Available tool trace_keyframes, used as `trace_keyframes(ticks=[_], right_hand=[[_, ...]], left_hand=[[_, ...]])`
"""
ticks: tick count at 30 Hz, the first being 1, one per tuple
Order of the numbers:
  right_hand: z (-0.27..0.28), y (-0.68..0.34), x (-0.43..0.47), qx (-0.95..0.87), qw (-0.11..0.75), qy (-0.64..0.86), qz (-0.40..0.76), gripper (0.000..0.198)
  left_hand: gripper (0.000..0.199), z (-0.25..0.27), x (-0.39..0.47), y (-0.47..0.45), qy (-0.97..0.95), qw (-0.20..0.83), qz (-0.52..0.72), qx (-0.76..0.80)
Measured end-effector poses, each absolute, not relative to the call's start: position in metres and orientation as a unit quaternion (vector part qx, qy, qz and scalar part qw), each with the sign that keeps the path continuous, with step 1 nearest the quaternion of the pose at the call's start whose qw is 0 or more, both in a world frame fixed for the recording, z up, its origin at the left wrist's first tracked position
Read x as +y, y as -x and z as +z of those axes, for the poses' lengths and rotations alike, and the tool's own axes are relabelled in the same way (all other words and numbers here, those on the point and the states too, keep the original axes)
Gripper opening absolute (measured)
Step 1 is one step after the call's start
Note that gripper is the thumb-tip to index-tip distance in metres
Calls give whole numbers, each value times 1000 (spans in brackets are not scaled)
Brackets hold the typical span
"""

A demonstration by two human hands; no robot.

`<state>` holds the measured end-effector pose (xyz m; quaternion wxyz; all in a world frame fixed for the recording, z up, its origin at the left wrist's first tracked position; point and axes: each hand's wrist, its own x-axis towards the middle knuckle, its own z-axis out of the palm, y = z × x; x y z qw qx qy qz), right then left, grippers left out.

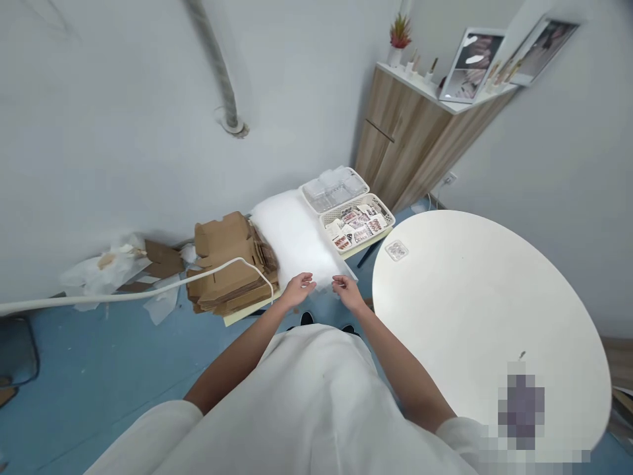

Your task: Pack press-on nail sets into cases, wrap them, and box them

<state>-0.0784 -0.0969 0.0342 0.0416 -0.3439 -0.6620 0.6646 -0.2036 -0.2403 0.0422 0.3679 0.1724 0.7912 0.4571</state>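
Observation:
A thick pile of soft white packing sheets (297,234) lies on a low stand in front of me, its near edge between my hands. At the near left corner of the pile is my left hand (299,289), with its fingers partly bent and apart. My right hand (348,291) is at the near right corner, fingers slightly curled and pointing toward the left hand. Nothing shows clearly in either hand; whether the fingertips touch the thin sheet edge is hard to make out. Folded brown cardboard boxes (225,257) are stacked left of the pile.
Behind the pile are a white basket of clear plastic cases (336,188) and a basket of printed packets (359,224). A round white table (475,284) stands right, bearing a small clear box (396,250). A white hose (148,293) crosses the boxes. A wooden cabinet (410,125) stands behind.

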Motion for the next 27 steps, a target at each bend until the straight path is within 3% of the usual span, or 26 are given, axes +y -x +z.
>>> trace_keyframes(ticks=[12,27], right_hand=[[19,116,-127,-747,-41,390,537,37],[14,189,-101,-795,-97,364,476,74]], left_hand=[[42,27,-262,239,-179,401,457,773],[51,21,-221,272,-150,404,421,798]])
